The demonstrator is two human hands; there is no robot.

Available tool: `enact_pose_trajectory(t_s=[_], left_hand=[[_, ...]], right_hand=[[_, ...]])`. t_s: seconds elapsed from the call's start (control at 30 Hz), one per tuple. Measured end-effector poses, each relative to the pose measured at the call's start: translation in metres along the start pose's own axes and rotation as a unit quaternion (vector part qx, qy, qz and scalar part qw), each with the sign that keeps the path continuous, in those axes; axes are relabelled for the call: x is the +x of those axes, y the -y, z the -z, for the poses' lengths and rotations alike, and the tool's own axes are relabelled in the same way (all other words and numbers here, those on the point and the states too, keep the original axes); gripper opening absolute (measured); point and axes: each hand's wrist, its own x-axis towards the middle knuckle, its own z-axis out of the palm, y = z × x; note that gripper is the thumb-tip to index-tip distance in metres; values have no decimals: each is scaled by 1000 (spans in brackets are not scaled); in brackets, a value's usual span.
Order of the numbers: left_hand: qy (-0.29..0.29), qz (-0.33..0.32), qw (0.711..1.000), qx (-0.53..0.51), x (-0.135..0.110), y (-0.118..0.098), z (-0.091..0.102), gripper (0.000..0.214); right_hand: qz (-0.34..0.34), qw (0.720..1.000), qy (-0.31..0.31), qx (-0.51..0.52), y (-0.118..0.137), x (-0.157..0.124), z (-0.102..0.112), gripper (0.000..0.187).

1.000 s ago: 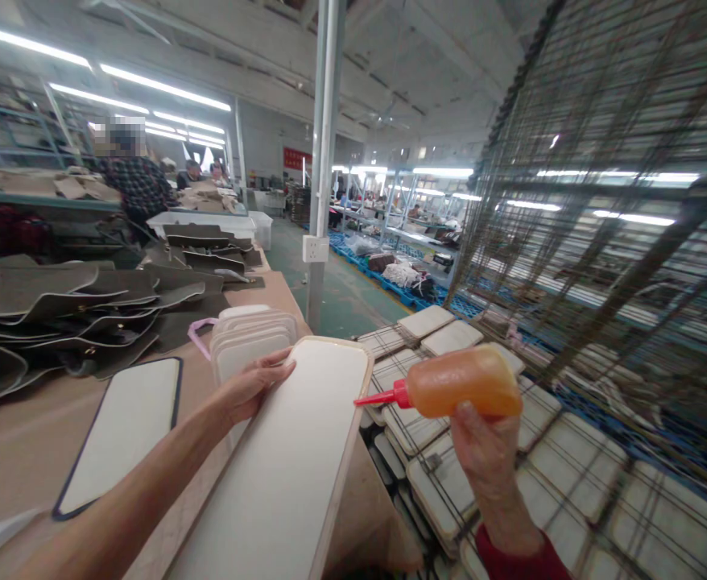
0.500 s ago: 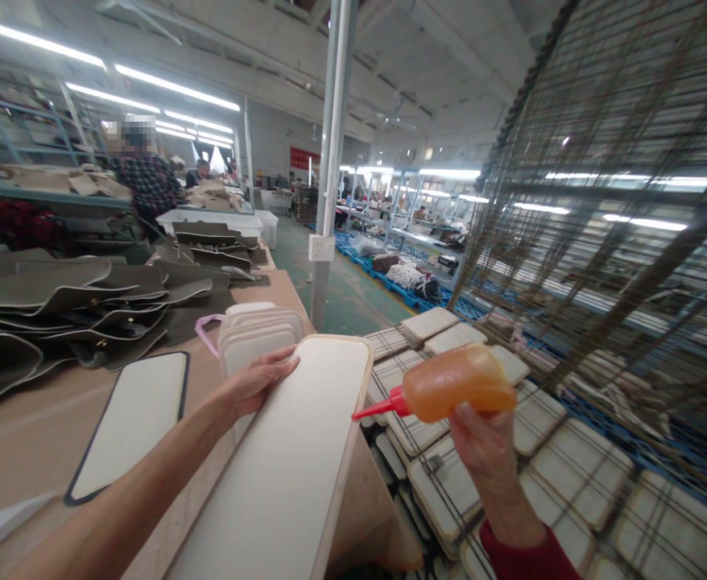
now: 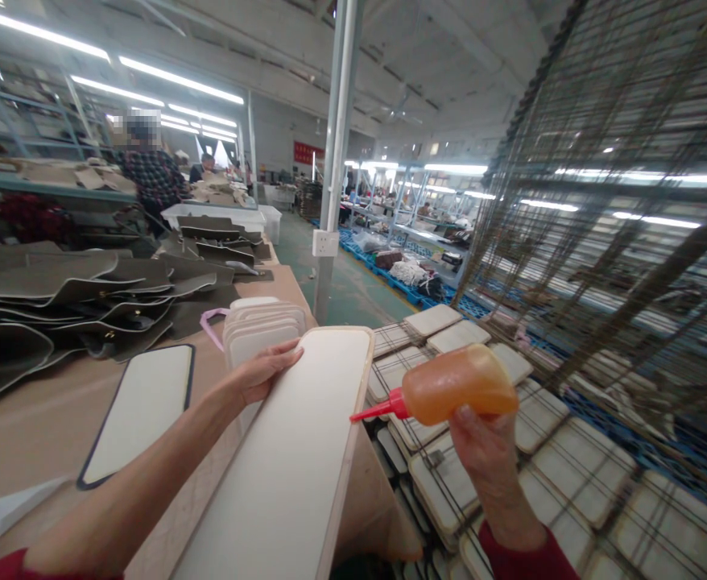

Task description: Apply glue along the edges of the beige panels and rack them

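My left hand (image 3: 267, 369) grips the upper left edge of a long white panel (image 3: 296, 451) with rounded corners, fingers on top. The panel slants toward me over the table. In my right hand (image 3: 483, 451) is a squeeze bottle (image 3: 459, 385) of amber liquid, probably glue, tipped sideways. Its red nozzle (image 3: 378, 408) points left, and the tip meets the panel's right edge. A yellowish band lines the panel's upper right rim. Behind my left hand stands a stack of smaller pale panels (image 3: 262, 322). A dark-edged white panel (image 3: 139, 411) lies on the table to the left.
Dark grey sheet pieces (image 3: 57, 298) pile up at the left of the brown-covered table (image 3: 281, 283). On the right, a wire rack (image 3: 571, 451) bears several pale panels, with raised mesh (image 3: 601, 201) above. A post (image 3: 329, 185) stands ahead; a person (image 3: 148, 173) is farther off.
The nozzle tip has slid slightly down along the panel's right edge. My view has shifted a little, and more of my left sleeve shows. Both hands keep their holds.
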Motion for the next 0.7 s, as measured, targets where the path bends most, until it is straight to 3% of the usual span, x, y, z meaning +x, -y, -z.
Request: enact_pose_trajectory(t_s=[0.7], left_hand=[[-5,-8,1000,3,16,-10,5,33]], right_hand=[[-6,999,31,-17,4,-7,-4,66]])
